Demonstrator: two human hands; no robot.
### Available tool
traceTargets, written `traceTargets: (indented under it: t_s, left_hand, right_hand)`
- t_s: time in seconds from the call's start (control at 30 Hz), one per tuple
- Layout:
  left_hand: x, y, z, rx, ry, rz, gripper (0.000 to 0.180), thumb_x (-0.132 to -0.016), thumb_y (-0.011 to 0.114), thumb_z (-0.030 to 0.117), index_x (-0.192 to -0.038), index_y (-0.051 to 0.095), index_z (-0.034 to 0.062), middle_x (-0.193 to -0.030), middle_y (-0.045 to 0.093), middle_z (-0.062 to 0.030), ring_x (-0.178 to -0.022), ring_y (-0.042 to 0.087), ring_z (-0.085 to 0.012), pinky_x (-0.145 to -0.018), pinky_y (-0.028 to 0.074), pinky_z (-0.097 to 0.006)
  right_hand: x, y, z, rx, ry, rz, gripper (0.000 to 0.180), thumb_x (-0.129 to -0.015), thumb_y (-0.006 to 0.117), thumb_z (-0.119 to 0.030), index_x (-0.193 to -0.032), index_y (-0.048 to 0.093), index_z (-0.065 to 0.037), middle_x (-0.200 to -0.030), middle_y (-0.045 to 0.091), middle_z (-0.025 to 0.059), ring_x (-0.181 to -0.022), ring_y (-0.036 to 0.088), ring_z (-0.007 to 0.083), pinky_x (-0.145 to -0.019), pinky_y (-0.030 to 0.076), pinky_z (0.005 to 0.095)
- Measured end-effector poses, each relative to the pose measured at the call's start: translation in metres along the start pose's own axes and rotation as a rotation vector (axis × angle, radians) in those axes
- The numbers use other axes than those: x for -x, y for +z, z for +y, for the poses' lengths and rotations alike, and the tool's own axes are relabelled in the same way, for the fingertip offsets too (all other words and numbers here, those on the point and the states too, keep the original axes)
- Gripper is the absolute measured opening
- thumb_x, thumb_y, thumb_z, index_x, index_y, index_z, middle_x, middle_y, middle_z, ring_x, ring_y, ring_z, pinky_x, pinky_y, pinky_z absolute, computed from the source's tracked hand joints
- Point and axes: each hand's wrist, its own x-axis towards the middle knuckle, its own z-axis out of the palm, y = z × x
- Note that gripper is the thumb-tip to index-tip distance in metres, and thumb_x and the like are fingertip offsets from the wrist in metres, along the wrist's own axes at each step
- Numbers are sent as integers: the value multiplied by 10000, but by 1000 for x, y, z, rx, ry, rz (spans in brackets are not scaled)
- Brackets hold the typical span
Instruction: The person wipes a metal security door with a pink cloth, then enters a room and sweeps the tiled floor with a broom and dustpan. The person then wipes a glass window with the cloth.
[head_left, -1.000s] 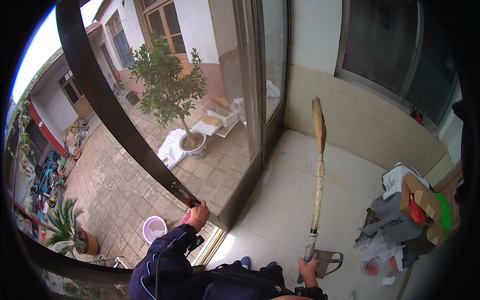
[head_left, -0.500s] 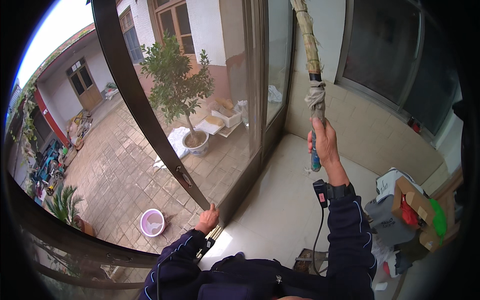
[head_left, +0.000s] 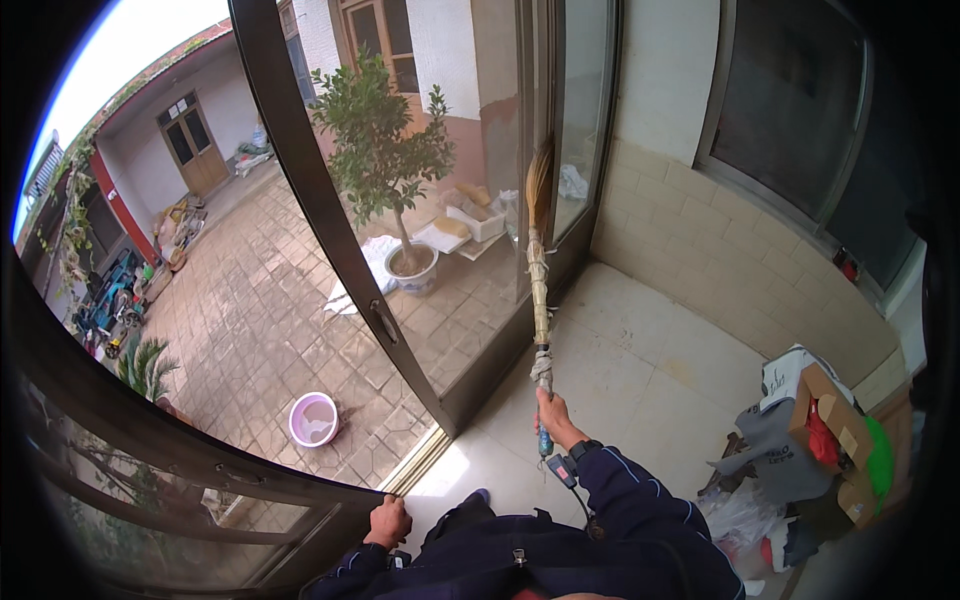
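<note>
My right hand (head_left: 560, 416) is wrapped around the handle of a straw broom (head_left: 540, 290), near its blue-green lower end. The broom points away from me, with its golden bristles (head_left: 540, 188) up at the dark-framed glass door panel (head_left: 470, 300); whether they touch it I cannot tell. Grey cloth is bound around the handle just above my grip. At lower left my left hand (head_left: 388, 522) has its fingers curled at the end of the near dark door panel (head_left: 270, 525). Between the two panels lies an open gap with a floor track (head_left: 425, 458).
A paved courtyard (head_left: 240, 330) outside holds a potted tree (head_left: 410, 262) and a pinkish basin (head_left: 314, 419). On my right, cardboard boxes (head_left: 835, 410), a grey bag (head_left: 780, 455) and clear plastic (head_left: 745, 515) are piled on the tiled floor. A tiled wall (head_left: 730, 225) and window stand beyond.
My right hand has come down and left, bringing the broom's bristles into view before the glass. My left hand has shifted from the far panel's edge to the near panel's end.
</note>
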Motion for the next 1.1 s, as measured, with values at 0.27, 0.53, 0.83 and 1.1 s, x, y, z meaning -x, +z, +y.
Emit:
traceTargets:
  t_s: [0.27, 0.53, 0.83, 1.1]
  left_hand:
    - [39, 3, -3, 19, -33, -72, 169, -722, 584, 184, -816, 624, 49, -935, 579, -171, -787, 624, -390, -714, 510, -482]
    - [34, -7, -17, 76, 2, -5, 196, -740, 551, 179, -845, 641, 40, -929, 596, -166, -791, 642, -366, -730, 525, -449]
    - [59, -9, -86, 96, 29, -31, 255, -744, 587, 243, -915, 634, 60, -977, 589, -176, -831, 631, -380, -745, 515, -452]
    - [83, -27, -111, 168, 27, 8, 257, -734, 589, 253, -885, 629, 49, -958, 588, -184, -822, 626, -379, -740, 513, -442]
  right_hand:
    - [40, 6, 55, -206, 253, -88, 454, -895, 513, -456, -843, 476, -7, -597, 505, 92, -468, 509, 200, -430, 453, 360]
    - [112, 81, -145, -392, -158, -241, 405, -905, 510, -454, -859, 441, -57, -631, 488, 54, -473, 510, 144, -410, 445, 322]
    - [215, 199, -279, -178, -812, -356, 422, -939, 490, -439, -918, 450, -20, -604, 493, 39, -431, 508, 123, -380, 447, 281]
    - [196, 209, -329, 190, -1099, -48, 464, -929, 495, -479, -906, 474, -15, -579, 510, 40, -431, 521, 108, -389, 437, 274]
